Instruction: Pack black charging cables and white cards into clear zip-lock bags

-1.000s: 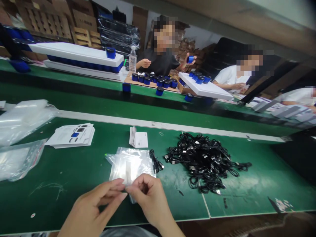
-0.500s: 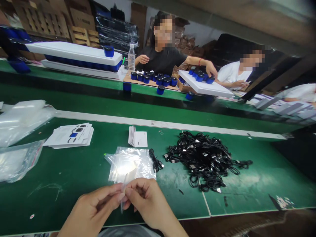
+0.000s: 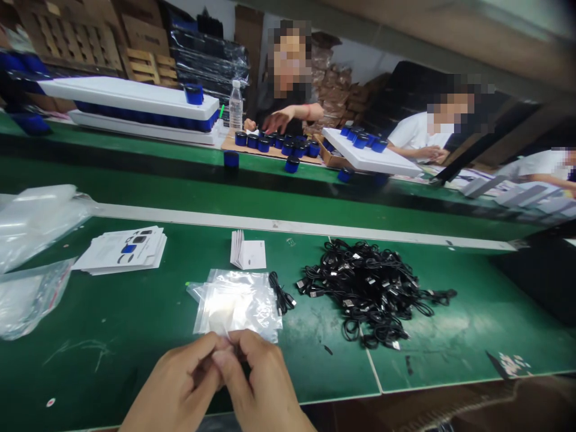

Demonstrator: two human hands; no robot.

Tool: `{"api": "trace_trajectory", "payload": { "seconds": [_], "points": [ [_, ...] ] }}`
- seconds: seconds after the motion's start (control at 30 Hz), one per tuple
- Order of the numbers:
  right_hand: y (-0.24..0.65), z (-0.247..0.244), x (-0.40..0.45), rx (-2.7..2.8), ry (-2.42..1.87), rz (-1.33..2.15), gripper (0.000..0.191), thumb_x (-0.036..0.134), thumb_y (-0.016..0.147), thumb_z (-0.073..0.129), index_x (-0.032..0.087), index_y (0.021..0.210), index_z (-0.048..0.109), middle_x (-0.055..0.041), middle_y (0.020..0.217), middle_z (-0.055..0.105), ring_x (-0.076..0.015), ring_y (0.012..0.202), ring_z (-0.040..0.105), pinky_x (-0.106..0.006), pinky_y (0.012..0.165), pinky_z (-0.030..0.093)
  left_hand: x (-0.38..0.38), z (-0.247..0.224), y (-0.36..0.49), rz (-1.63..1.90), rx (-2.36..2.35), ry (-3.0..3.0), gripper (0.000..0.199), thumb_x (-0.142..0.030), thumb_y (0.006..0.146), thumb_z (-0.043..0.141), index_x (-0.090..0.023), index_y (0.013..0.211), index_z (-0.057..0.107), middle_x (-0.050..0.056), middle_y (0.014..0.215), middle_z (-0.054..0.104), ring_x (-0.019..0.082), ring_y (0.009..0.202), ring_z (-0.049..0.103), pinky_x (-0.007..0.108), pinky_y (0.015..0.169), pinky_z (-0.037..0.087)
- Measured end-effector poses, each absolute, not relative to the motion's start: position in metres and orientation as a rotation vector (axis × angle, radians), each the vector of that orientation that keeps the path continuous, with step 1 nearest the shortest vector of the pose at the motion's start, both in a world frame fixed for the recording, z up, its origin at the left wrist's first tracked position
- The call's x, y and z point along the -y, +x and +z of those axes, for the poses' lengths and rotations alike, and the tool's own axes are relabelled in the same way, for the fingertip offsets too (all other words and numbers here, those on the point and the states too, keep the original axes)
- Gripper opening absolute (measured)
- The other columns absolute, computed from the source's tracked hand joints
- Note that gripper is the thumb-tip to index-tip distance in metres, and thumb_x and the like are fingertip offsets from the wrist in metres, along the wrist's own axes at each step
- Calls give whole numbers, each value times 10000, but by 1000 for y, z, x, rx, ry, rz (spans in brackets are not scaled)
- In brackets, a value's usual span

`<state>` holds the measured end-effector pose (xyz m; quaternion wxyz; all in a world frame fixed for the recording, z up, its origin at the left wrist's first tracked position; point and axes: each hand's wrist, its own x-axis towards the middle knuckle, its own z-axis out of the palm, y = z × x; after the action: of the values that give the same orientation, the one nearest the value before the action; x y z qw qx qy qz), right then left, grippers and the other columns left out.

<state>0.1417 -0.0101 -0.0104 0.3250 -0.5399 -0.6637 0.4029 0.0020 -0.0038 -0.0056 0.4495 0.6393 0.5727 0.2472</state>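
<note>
The person's 2 hands have drawn closer together and lower on the view, and the thin clear strip that showed between them earlier is now out of sight. Across the line, a co-worker's arm has come back from the white board and now reaches over the blue-capped canisters (image 3: 270,145) on a cardboard sheet (image 3: 270,153).

On the green table (image 3: 112,354), a stack of clear zip bags (image 3: 236,303) lies just beyond the hands, with a small bundle of black cable (image 3: 279,293) beside it on the right. Further right is a large tangled pile of black USB cables (image 3: 373,294). A folded white booklet (image 3: 247,252) sits behind the bags, printed cards (image 3: 120,250) lie to the left, and loose plastic bags (image 3: 33,225) are heaped at the left edge. Nothing stands between the hands and the stack of bags.

The left hand (image 3: 177,384) and right hand (image 3: 263,384) meet at the near edge of the stack. Their fingers (image 3: 220,359) are closed in a tight pinch, tips pressed together. Whatever they grip is hidden by the fingers, so I cannot tell what it is. The fingertips sit at the lower edge of the bags, but I cannot tell whether they touch them.
</note>
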Motion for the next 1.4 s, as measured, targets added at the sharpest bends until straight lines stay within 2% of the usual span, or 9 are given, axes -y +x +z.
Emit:
{"api": "trace_trajectory", "payload": {
  "seconds": [0.1,0.27,0.43,0.57,0.67,0.77,0.93,1.13,1.4],
  "points": [
    [139,-16,6,1955,-1411,741,348,232,957,351,177,715,594,-31,638,630,-147,555,574,-248,529,350,7,-13,5,691,-1468,1555,359,-430,873,392,-225,586,457,-48,532,492,113,498,493,178,476,388],
    [133,-34,3,2125,-1373,-20,382,147,921,318,191,608,532,-30,538,550,-170,469,483,-315,491,219,5,-29,-1,811,-1606,2024,308,-275,824,460,-219,529,394,-86,464,362,68,406,380,142,416,332],
    [141,-36,-4,2009,-1468,-69,431,209,958,336,209,557,494,8,478,511,-155,444,472,-302,498,268,-3,-34,-11,878,-1789,2231,239,-231,781,472,-218,543,448,-101,434,420,51,373,416,128,445,361],
    [164,-36,-20,1937,-1611,-103,334,334,965,390,105,964,632,-127,864,677,-257,797,610,-346,674,422,-13,-26,-16,791,-1924,2099,267,-283,775,436,-221,515,437,-93,406,442,61,350,437,141,413,360],
    [178,-49,-28,1969,-1733,-271,306,163,928,427,11,1141,585,-229,1082,643,-346,1023,559,-448,803,430,-18,-21,-19,755,-1953,2002,309,-325,777,411,-225,485,403,-87,389,427,71,343,433,154,397,352],
    [184,-62,-32,1912,-1833,-152,351,-8,851,393,12,1112,627,-232,978,662,-341,911,585,-476,768,453,-20,-22,-18,760,-1943,1944,325,-364,779,417,-226,488,375,-89,399,405,75,358,419,162,407,343],
    [191,-45,-30,1817,-1782,71,248,48,829,502,67,980,698,-144,776,643,-280,772,599,-426,709,503,-17,-22,-8,753,-1929,1878,350,-411,809,423,-225,516,376,-90,425,392,81,391,397,173,431,327],
    [177,-1,2,1579,-1283,1174,184,210,861,544,200,882,727,-22,734,617,-131,596,611,-203,508,476,-17,-16,-1,769,-1807,1847,390,-482,847,400,-229,554,443,-86,424,436,88,386,427,172,416,334],
    [155,-31,11,1768,-1377,424,225,157,919,459,148,1043,647,-75,808,607,-173,682,614,-272,615,512,-12,-21,2,740,-1698,1975,336,-405,901,400,-237,618,466,-89,472,495,85,403,501,146,430,388]
  ]
}}
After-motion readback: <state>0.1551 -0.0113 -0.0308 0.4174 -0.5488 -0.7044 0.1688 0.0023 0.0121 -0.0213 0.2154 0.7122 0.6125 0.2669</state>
